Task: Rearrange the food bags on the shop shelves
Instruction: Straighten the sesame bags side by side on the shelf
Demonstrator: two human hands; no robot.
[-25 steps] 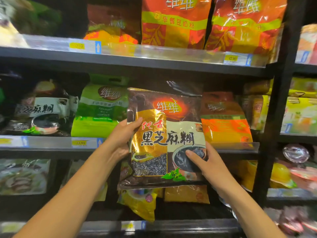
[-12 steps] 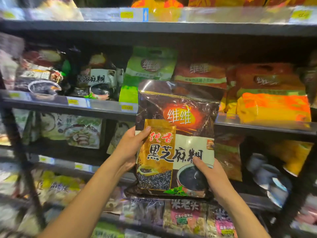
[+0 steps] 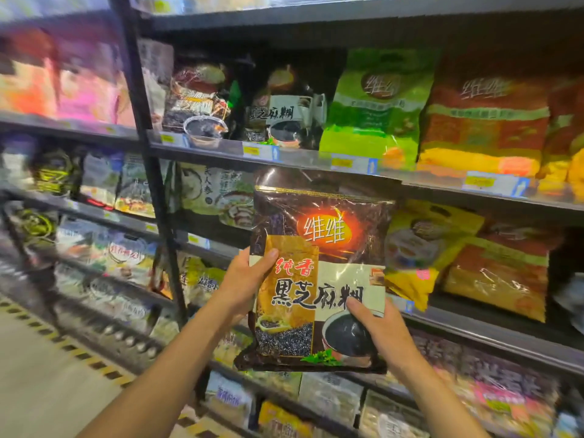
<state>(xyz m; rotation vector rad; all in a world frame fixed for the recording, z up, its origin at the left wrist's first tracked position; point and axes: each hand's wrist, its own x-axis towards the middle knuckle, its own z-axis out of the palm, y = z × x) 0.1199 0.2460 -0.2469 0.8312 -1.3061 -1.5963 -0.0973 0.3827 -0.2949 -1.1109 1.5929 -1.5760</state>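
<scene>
I hold a large dark brown sesame paste bag (image 3: 319, 248) upright in front of the shelves, clear of them. My left hand (image 3: 245, 281) grips its left edge, thumb on the front. My right hand (image 3: 384, 331) grips its lower right corner, thumb over the printed bowl. On the shelf (image 3: 300, 159) above stand two matching dark sesame bags (image 3: 286, 113), a green bag (image 3: 376, 105) and an orange bag (image 3: 483, 121).
A black upright post (image 3: 148, 153) divides the shelving; blurred bags fill the unit to its left. Yellow and orange bags (image 3: 467, 263) sit right of the held bag. More packets fill the lower shelves. The floor (image 3: 47, 374) with striped tape lies at lower left.
The view has swung left and down along the shelves. The bag, held in both hands, has come off the middle shelf and now sits lower, in front of the shelf below.
</scene>
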